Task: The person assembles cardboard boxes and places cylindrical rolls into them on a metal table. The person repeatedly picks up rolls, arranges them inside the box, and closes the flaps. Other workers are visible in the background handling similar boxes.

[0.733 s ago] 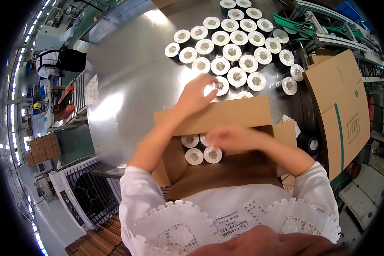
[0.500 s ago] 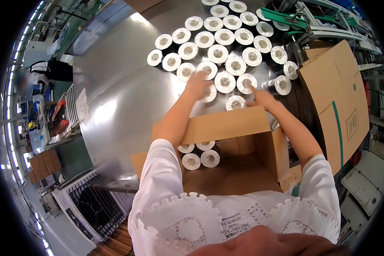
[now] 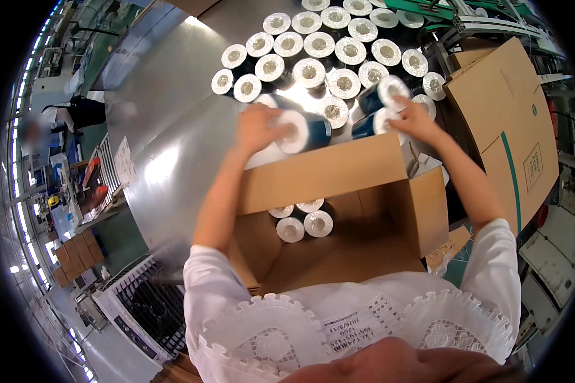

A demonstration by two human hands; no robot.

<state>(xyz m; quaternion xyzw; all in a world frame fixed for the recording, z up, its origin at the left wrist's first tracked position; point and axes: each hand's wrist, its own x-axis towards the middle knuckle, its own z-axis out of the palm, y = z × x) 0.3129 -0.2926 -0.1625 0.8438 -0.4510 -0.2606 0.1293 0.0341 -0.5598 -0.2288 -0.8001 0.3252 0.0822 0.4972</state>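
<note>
Just beyond the carton, my left hand (image 3: 260,129) is closed round a tilted roll (image 3: 318,133) with a white end and a dark blue-green side. A second roll (image 3: 266,101) lies against the back of that hand; whether it is gripped too I cannot tell. To the right, my right hand (image 3: 418,121) has its fingers on the white ends of two tipped rolls, an upper roll (image 3: 393,92) and a lower roll (image 3: 365,127). Below my hands an open cardboard carton (image 3: 326,172) faces me, with several rolls (image 3: 318,223) stacked in its left far corner.
Many more upright rolls (image 3: 309,73) stand in rows on the metal table (image 3: 166,108). A large flattened carton (image 3: 498,121) leans at the right. Behind it is a metal frame with green rails (image 3: 421,9). A person (image 3: 61,118) is far left.
Both hands have closed on rolls and tipped them over, drawing them toward the carton. The left hand has shifted left and the right hand slightly right and up.
</note>
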